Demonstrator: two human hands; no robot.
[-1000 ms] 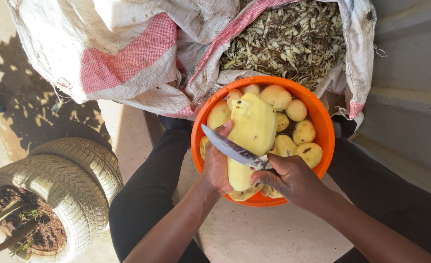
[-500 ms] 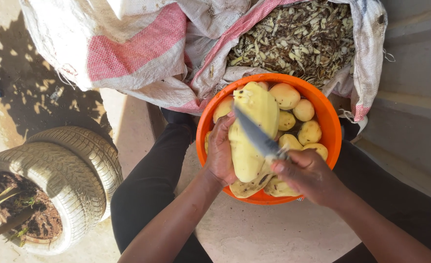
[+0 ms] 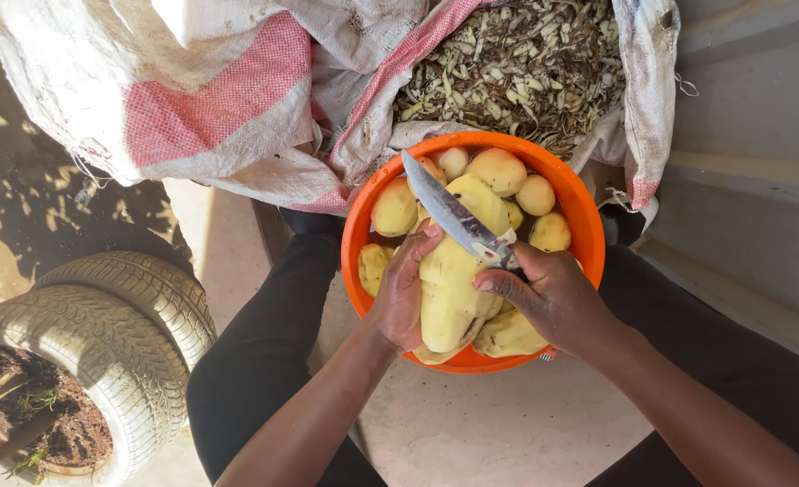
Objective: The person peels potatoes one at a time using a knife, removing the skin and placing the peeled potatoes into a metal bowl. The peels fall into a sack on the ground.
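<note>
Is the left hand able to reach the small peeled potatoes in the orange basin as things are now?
Probably not at once: the left hand grips the large peeled potato over the orange basin. The small peeled potatoes lie uncovered just beyond, so only its full grip hinders it.

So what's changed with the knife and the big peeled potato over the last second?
The right hand swung the knife from lying across the potato, tip left, to pointing up-left over its top. The left hand has kept hold of the large peeled potato over the orange basin. Nothing was let go.
</note>
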